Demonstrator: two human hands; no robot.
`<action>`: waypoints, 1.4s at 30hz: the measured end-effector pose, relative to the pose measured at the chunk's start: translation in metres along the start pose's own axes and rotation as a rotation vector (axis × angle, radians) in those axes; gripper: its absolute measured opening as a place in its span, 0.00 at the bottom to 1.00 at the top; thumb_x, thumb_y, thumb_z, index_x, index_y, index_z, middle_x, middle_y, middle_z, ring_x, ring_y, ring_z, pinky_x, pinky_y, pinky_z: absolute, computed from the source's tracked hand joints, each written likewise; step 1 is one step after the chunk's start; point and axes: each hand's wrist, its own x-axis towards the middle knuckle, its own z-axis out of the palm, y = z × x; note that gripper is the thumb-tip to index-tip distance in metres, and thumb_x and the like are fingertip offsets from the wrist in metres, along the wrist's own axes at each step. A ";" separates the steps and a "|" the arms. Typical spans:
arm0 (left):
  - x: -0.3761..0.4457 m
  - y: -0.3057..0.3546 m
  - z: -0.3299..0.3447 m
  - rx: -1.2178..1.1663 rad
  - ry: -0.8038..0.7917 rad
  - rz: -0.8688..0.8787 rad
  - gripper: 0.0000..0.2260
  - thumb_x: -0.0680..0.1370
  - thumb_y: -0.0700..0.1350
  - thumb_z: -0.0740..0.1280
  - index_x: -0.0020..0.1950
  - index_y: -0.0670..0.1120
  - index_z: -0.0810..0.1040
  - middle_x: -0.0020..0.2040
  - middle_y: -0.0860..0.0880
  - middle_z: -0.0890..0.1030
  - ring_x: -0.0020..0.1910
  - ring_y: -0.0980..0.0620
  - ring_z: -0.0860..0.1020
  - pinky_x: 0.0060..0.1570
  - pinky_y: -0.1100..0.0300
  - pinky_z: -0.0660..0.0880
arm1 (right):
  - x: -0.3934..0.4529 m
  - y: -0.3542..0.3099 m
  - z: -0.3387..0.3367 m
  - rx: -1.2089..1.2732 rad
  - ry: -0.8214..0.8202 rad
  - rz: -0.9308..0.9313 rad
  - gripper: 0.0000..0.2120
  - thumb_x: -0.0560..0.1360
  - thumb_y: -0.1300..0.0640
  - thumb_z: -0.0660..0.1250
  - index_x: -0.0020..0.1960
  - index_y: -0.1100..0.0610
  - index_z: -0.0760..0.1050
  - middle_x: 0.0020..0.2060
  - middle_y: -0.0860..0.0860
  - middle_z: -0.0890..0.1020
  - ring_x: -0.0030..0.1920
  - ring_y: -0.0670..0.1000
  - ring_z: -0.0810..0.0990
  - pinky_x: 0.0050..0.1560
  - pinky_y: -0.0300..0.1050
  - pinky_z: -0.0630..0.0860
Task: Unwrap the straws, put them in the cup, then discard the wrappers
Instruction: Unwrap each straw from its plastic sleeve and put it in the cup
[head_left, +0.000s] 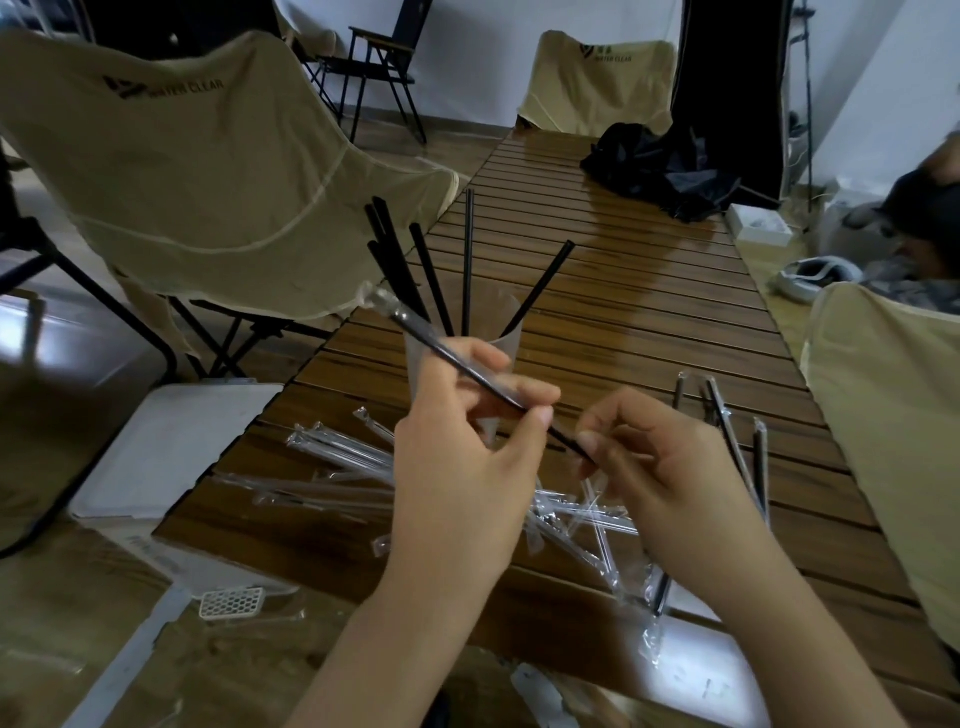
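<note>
The left hand pinches the wrapped straw just in front of the cup; the right hand pinches its bare black tip. The straw looks light and stiff, the film slippery, so the bare tip seems the best hold.

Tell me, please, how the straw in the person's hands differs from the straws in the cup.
The held straw is mostly sheathed in clear wrapper and slants between both hands; the straws in the cup are bare and stand fanned, leaning on its rim. All are thin and black.
</note>
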 end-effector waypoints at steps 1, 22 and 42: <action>-0.001 0.003 -0.001 0.006 0.043 0.004 0.17 0.72 0.39 0.73 0.55 0.50 0.70 0.44 0.55 0.83 0.46 0.66 0.81 0.48 0.75 0.73 | 0.000 0.003 -0.001 -0.012 -0.010 0.008 0.12 0.77 0.64 0.64 0.41 0.48 0.74 0.34 0.48 0.81 0.35 0.44 0.80 0.34 0.32 0.73; 0.004 -0.009 -0.022 0.793 -0.308 0.178 0.05 0.77 0.57 0.64 0.49 0.60 0.79 0.41 0.63 0.80 0.38 0.66 0.76 0.34 0.74 0.69 | 0.003 0.009 0.012 -0.376 -0.013 -0.247 0.13 0.72 0.68 0.69 0.42 0.51 0.72 0.37 0.40 0.71 0.38 0.42 0.72 0.36 0.31 0.69; 0.002 -0.023 -0.022 0.619 -0.228 -0.142 0.07 0.76 0.53 0.68 0.39 0.62 0.75 0.36 0.62 0.78 0.37 0.64 0.78 0.38 0.69 0.74 | 0.003 -0.001 0.031 -0.494 0.044 -0.389 0.14 0.66 0.74 0.67 0.41 0.56 0.74 0.39 0.47 0.73 0.39 0.47 0.66 0.36 0.36 0.64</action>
